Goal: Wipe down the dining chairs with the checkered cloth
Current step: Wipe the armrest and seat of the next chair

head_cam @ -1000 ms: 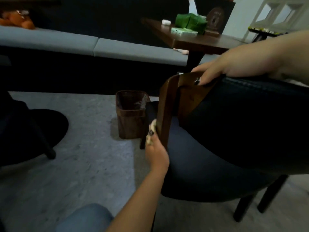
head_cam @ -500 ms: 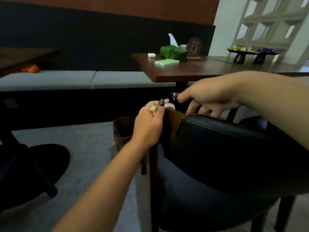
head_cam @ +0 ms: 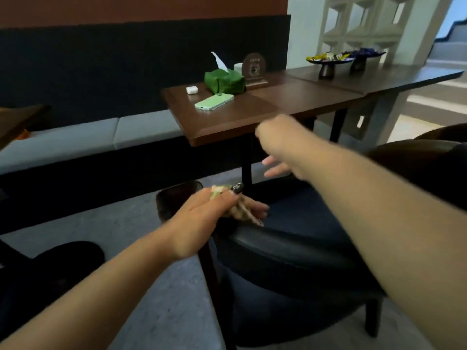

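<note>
We find the left hand [head_cam: 202, 218] grasping the checkered cloth [head_cam: 240, 210], bunched between thumb and fingers and pressed on the left end of the chair [head_cam: 290, 251] backrest's top edge. The right hand [head_cam: 280, 150] hangs above the seat, touching nothing; it is blurred, but the fingers seen below the wrist look loose and released.

In our judgement the step in hand is wiping the top rail of the backrest. To do it well, we would spread the cloth flatter under the palm instead of keeping it wadded, then draw it along the padded edge from this end to the other in one steady pass, with the free hand bracing the chair so it does not shift. The wooden post below the cloth needs a downward stroke too.

Counts: one cloth; one chair under work, with a second dark chair [head_cam: 429, 157] partly in view at right. On the table [head_cam: 252, 114] we count one green phone [head_cam: 214, 101], one white earbud case [head_cam: 191, 90], one green tissue box [head_cam: 225, 82] and one round sign [head_cam: 254, 68]. Two footed dishes [head_cam: 328, 62] of sweets stand farther right. One brown bin [head_cam: 174, 200] sits on the floor beyond the left hand.
</note>
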`<act>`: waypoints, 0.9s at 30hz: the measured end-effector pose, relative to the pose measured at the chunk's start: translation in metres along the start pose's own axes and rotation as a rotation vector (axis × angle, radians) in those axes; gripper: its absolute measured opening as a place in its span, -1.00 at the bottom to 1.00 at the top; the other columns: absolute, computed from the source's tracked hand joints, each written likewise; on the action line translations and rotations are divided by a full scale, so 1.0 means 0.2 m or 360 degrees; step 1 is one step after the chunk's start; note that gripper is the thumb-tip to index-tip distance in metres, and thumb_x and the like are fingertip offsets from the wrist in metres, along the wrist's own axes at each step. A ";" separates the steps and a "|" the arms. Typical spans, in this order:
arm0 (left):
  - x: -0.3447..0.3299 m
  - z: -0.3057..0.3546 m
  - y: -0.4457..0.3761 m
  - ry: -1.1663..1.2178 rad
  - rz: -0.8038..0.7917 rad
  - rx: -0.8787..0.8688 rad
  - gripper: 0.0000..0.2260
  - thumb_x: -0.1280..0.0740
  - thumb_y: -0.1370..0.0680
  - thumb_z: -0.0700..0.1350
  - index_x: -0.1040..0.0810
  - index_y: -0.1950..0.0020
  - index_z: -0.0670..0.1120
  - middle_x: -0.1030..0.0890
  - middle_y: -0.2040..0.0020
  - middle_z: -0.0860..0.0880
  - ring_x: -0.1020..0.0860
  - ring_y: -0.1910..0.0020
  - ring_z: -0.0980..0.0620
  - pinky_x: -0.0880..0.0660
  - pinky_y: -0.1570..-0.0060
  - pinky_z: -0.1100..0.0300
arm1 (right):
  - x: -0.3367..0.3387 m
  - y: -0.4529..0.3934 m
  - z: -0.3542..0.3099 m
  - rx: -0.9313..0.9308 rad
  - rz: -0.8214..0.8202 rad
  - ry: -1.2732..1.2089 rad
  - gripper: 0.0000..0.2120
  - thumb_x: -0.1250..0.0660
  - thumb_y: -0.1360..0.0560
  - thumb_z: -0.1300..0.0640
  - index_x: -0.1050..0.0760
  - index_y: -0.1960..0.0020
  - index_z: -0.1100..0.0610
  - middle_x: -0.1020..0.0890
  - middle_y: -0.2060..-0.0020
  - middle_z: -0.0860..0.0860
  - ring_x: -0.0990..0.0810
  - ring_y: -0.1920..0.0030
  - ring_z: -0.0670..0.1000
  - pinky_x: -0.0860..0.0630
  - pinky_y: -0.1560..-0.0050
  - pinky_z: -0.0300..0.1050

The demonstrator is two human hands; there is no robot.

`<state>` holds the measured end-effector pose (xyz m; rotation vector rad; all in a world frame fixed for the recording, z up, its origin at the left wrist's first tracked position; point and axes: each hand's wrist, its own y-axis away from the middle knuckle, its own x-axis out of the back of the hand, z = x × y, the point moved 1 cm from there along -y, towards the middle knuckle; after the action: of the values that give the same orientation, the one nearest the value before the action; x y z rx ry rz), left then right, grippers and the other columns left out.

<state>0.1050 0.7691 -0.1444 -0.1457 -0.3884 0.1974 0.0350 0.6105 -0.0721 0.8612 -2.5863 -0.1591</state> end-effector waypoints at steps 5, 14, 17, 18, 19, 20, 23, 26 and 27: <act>-0.11 0.17 0.11 0.0030 0.0205 0.0192 -0.59 -0.06 -0.65 0.08 -0.69 -0.09 0.01 -0.67 -0.16 0.11 -0.56 -0.24 0.17 -0.43 -0.27 0.25 | 0.01 0.08 0.13 0.0359 0.0048 0.0316 -0.72 -0.10 -0.61 0.13 -0.46 -0.26 0.12 -0.55 -0.14 0.06 -0.53 -0.13 0.07 -0.42 -0.02 -0.16; 0.17 0.82 -0.11 0.0464 0.1013 0.0820 -0.71 -0.15 -0.61 0.18 -0.59 0.03 0.07 -0.69 0.19 0.16 -0.63 0.25 0.28 -0.48 0.25 0.27 | 0.32 0.61 -0.25 -0.0017 -0.0520 -0.0767 -0.47 -0.31 -0.35 -0.24 -0.58 -0.18 0.06 -0.67 -0.07 0.05 -0.64 -0.08 0.04 -0.56 -0.07 -0.07; 0.23 1.03 -0.16 0.0472 0.0928 0.0854 -0.68 -0.19 -0.58 0.22 -0.58 0.00 0.03 -0.70 0.11 0.09 -0.66 0.15 0.16 -0.54 0.16 0.21 | 0.39 0.77 -0.44 -0.0007 -0.0383 -0.0910 -0.38 -0.43 -0.21 -0.22 -0.56 -0.18 0.07 -0.67 -0.08 0.04 -0.64 -0.10 0.05 -0.56 -0.08 0.01; 0.24 1.09 -0.18 0.0440 0.0910 0.0862 -0.66 -0.20 -0.58 0.23 -0.57 0.00 0.00 -0.69 0.09 0.05 -0.66 0.11 0.11 -0.56 0.12 0.18 | 0.42 0.81 -0.49 0.0005 -0.0345 -0.0922 -0.41 -0.47 -0.19 -0.19 -0.57 -0.16 0.05 -0.68 -0.06 0.02 -0.65 -0.08 0.02 -0.57 -0.03 -0.04; 0.25 1.15 -0.20 0.0382 0.0890 0.0867 -0.63 -0.19 -0.58 0.25 -0.56 0.00 -0.03 -0.67 0.08 0.02 -0.64 0.09 0.09 -0.56 0.10 0.17 | 0.45 0.84 -0.53 0.0033 -0.0316 -0.0888 -0.45 -0.51 -0.19 -0.13 -0.58 -0.13 0.04 -0.69 -0.03 0.00 -0.66 -0.05 0.00 -0.59 0.03 -0.11; 0.25 1.19 -0.21 0.0314 0.0874 0.0853 -0.59 -0.19 -0.57 0.26 -0.55 0.01 -0.07 -0.65 0.09 0.00 -0.63 0.10 0.12 -0.56 0.10 0.21 | 0.48 0.87 -0.56 0.0064 -0.0281 -0.0822 -0.54 -0.53 -0.23 -0.06 -0.60 -0.09 0.03 -0.70 0.01 -0.01 -0.67 -0.01 -0.02 -0.59 0.10 -0.19; 0.22 1.27 -0.28 0.0096 0.0843 0.0741 -0.64 -0.21 -0.58 0.22 -0.53 0.13 -0.06 -0.58 0.27 0.11 -0.52 0.30 0.30 -0.44 0.33 0.40 | 0.62 0.92 -0.58 0.0077 -0.0108 -0.0595 -0.88 -0.49 -0.39 0.16 -0.65 0.08 0.02 -0.71 0.14 -0.02 -0.69 0.09 -0.05 -0.59 0.19 -0.25; 0.11 1.31 -0.38 -0.0031 0.0745 0.0677 -0.72 -0.24 -0.61 0.12 -0.54 0.21 0.01 -0.59 0.29 0.18 -0.53 0.31 0.29 -0.42 0.36 0.42 | 0.80 0.92 -0.53 0.0039 -0.0020 -0.0551 -0.91 -0.43 -0.44 0.22 -0.63 0.06 0.12 -0.71 0.14 0.02 -0.68 0.10 -0.02 -0.60 0.15 -0.20; 0.06 1.31 -0.42 -0.0045 0.0697 0.0673 -0.73 -0.24 -0.61 0.11 -0.56 0.20 0.03 -0.60 0.27 0.16 -0.54 0.28 0.27 -0.43 0.35 0.41 | 0.87 0.92 -0.51 0.0025 -0.0004 -0.0548 -0.91 -0.42 -0.45 0.23 -0.63 0.05 0.14 -0.71 0.15 0.02 -0.68 0.10 -0.02 -0.58 0.19 -0.22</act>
<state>0.0268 0.7173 0.1144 0.1927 -0.3310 0.7076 -0.1499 0.6560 0.1231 0.9108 -2.9068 -0.3129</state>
